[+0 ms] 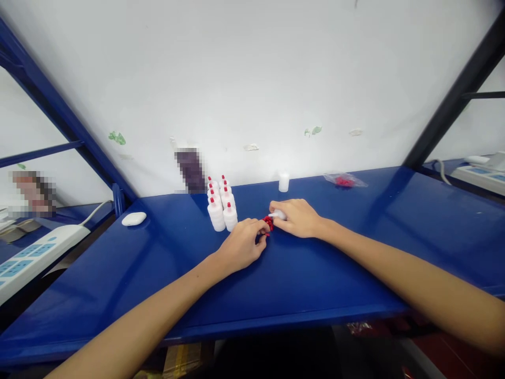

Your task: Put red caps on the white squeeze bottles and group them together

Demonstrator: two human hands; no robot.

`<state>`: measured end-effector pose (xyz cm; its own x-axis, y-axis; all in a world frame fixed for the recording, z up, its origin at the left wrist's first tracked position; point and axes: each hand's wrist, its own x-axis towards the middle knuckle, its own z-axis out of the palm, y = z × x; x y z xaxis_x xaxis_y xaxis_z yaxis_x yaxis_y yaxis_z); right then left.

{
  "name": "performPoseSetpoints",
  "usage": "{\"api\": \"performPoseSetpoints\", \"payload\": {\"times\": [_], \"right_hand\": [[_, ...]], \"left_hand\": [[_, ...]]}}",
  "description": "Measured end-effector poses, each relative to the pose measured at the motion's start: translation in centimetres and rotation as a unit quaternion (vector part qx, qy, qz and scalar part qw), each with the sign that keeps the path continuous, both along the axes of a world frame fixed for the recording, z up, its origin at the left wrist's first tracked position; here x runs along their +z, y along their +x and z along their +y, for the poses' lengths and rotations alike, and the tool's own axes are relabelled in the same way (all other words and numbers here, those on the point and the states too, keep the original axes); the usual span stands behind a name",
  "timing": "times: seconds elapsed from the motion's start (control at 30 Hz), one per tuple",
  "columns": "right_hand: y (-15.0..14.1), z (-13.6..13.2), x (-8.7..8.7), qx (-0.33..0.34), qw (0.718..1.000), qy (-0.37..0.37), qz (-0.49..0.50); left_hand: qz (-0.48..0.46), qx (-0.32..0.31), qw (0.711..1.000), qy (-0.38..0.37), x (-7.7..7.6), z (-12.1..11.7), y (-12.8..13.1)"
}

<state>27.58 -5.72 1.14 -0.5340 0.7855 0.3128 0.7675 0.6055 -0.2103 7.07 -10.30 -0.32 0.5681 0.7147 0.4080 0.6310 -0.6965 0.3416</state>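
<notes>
My right hand point(298, 217) is wrapped round a small white squeeze bottle point(280, 214), tilted on its side with its bare nozzle pointing left. Just left of the nozzle lies a little pile of red caps point(269, 221). Over the near left side of that pile, my left hand point(244, 243) is closed with thumb and fingertips together at a red cap point(267, 235). Several white bottles with red caps point(216, 215) stand upright in two rows behind and left of my left hand. The fingers partly hide the pile.
A white bottle or jar point(283, 182) stands near the wall. Farther right lies a clear bag with red pieces point(344, 181). A white case point(134, 218) sits at the left of the blue table point(315, 284). Power strips point(37, 255) flank the table beyond the frame posts.
</notes>
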Motion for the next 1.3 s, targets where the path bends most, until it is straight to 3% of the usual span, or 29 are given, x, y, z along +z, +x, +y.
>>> {"api": "performPoseSetpoints", "payload": {"times": [0.3,0.53,0.73,1.0,1.3], "right_hand": [[0.2,-0.5,0.3,0.006,1.0,-0.017,0.017],[-1.0,-2.2,0.6,0.026,0.999,-0.014,0.035],[-1.3,-3.0,1.5,-0.006,0.998,-0.035,0.043],[-0.7,-3.3,1.6,0.087,0.995,-0.015,0.047],[-0.7,-2.9,0.8,0.064,0.997,-0.016,0.034]], "left_hand": [[-0.004,-0.025,1.0,-0.019,0.2,0.1,-0.4],[-0.204,0.012,0.979,0.006,0.9,-0.2,-0.2],[-0.271,-0.002,0.962,0.03,1.1,-0.5,-0.5],[-0.269,-0.024,0.963,0.005,0.8,-0.7,-0.4],[-0.21,-0.096,0.971,0.069,1.0,-0.7,-0.4]]}}
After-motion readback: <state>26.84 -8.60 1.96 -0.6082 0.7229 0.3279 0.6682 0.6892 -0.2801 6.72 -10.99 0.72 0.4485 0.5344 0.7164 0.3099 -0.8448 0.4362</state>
